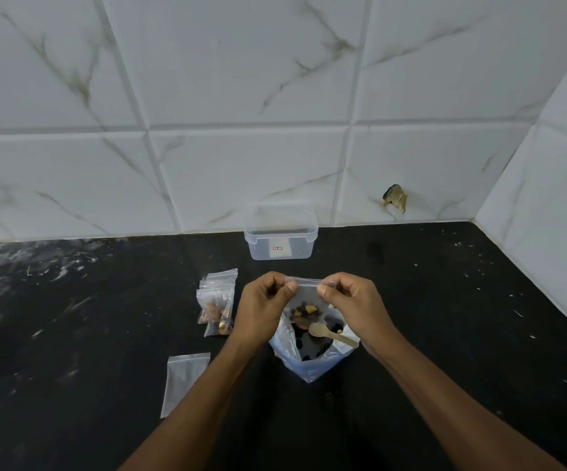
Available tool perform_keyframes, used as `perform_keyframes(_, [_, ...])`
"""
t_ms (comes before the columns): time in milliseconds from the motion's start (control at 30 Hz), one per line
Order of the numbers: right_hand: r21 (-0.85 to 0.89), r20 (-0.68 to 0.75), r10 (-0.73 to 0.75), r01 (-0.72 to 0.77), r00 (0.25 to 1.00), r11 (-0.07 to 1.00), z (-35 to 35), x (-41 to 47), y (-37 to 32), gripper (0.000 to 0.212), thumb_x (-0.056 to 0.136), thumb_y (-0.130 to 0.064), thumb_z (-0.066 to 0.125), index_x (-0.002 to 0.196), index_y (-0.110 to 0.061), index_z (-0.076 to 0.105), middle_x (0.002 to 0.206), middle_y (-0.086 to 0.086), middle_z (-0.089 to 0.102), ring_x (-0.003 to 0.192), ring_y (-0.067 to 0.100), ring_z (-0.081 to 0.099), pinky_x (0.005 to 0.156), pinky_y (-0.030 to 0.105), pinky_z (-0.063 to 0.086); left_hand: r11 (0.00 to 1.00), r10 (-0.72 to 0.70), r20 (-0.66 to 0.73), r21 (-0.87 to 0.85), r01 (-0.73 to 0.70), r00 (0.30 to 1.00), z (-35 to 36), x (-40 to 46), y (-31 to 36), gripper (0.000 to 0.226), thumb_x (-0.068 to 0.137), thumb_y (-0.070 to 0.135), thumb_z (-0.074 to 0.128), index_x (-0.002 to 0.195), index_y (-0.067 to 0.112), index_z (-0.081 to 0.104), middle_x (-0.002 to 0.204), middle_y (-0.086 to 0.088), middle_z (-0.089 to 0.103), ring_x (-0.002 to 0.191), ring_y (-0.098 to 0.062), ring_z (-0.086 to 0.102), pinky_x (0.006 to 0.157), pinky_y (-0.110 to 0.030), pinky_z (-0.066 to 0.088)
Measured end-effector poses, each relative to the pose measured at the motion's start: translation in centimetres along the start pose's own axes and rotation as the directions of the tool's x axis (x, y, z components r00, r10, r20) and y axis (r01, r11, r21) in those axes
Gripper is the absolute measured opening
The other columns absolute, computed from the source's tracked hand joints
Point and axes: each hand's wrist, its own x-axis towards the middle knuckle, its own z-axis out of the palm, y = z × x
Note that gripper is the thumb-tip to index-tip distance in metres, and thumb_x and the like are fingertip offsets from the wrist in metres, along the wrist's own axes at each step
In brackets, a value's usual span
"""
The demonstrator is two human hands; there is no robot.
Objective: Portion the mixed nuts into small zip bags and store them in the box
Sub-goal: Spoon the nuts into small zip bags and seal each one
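Black stone desk [428, 317], speckled white; marbled white tile wall [207, 96] behind and along the right side. One chipped hole in the wall [395, 198] low near the back right corner.

Clear plastic box [280, 240], lid off, stands at the desk's back edge, near the middle, against the wall; small white label with red mark on its front.

Big bag [312, 355] of mixed nuts sits mid-desk, mouth open, dark and tan pieces inside. Wooden spoon [326, 332] lies in it, bowl to the left, handle toward the right rim.

Left hand [261, 309] and right hand [353, 307] are raised just above the big bag, between it and the box. Each grip pinches a top corner of one small zip bag [306, 297], thumb against curled fingers. Nuts [304, 311] lie in its lower part.

Filled bags [215, 305] in a small stack lie left of the hands, toward the middle of the desk. Empty bag [183, 382] lies flat nearer the front edge, beside the left forearm.
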Motion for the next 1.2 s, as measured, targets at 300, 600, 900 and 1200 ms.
perform_keyframes(300, [-0.068,0.118,-0.062,0.070,0.991,0.995,0.0,0.5,0.2,0.014,0.087,-0.008,0.068,0.092,-0.021,0.067,0.087,-0.008,0.066,0.083,0.004,0.064,0.069,0.018,0.053,0.998,0.000,0.026,0.065,-0.001,1.000,0.2,-0.1,0.4,0.011,0.093,0.009,0.064,0.086,0.017,0.068,0.085,-0.008,0.070,0.078,-0.013,0.065,0.071,-0.026,0.056])
perform_keyframes(600, [-0.063,0.137,-0.077,0.087,0.988,0.994,0.3,1.1,0.4,0.007,0.086,-0.007,0.068,0.088,-0.012,0.074,0.081,-0.002,0.071,0.078,0.006,0.066,0.069,0.017,0.051,0.991,0.032,0.118,0.123,-0.046,0.993,0.4,0.0,1.1,0.018,0.092,0.007,0.064,0.087,0.024,0.068,0.086,0.006,0.069,0.082,-0.001,0.067,0.071,-0.015,0.053])
perform_keyframes(900, [-0.162,0.108,-0.070,0.087,0.992,0.983,0.1,1.3,0.2,0.004,0.086,-0.010,0.069,0.086,-0.013,0.071,0.080,-0.006,0.068,0.078,0.004,0.064,0.066,0.014,0.050,0.985,0.004,0.061,0.170,-0.015,0.998,0.3,0.4,0.4,0.015,0.092,0.010,0.066,0.085,0.024,0.068,0.085,0.005,0.069,0.079,-0.004,0.066,0.068,-0.014,0.051])
perform_keyframes(1200, [-0.175,0.152,-0.075,0.101,0.986,0.979,0.1,1.7,-0.3,0.008,0.086,-0.010,0.069,0.087,-0.018,0.071,0.081,-0.009,0.068,0.081,0.003,0.065,0.071,0.017,0.052,0.989,0.019,0.121,0.144,-0.036,0.992,0.2,0.3,1.6,0.013,0.090,0.009,0.069,0.085,0.021,0.068,0.080,0.006,0.067,0.072,0.004,0.065,0.064,-0.010,0.050])
